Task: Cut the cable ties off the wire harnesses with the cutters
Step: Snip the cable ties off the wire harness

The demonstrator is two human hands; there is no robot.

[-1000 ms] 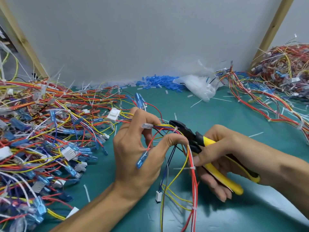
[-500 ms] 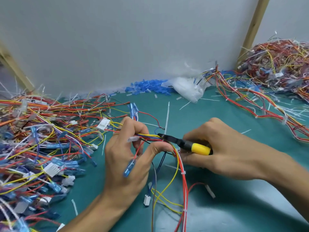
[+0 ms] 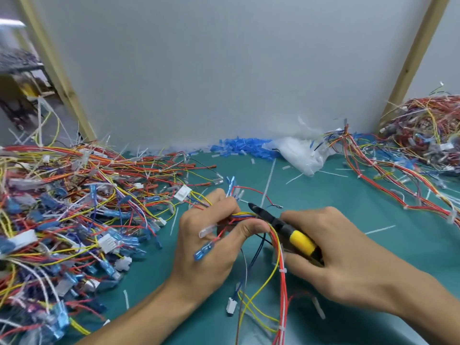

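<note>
- Left hand (image 3: 211,247) pinches a wire harness (image 3: 278,282) near centre; right hand (image 3: 336,257) grasps the cutters (image 3: 281,226), tip at the bundle beside the left thumb.
- White ties (image 3: 282,270) remain lower on this harness.
- Cut tie scraps (image 3: 267,185) litter the mat (image 3: 348,207): likely partway done. Tangled left pile (image 3: 74,207) and far-right pile (image 3: 423,135) unclear.

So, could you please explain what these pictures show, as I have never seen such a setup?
There is no machine here: one camera worn on a person's head looks down at their two hands. The left hand grips a wire harness of coloured wires; the right hand holds yellow-handled cutters, tip at that bundle. A white cable tie binds the wires lower down. On the green mat lie a big pile of harnesses at left, another pile far right, loose tie offcuts, and blue sleeves and a plastic bag by the wall.
</note>
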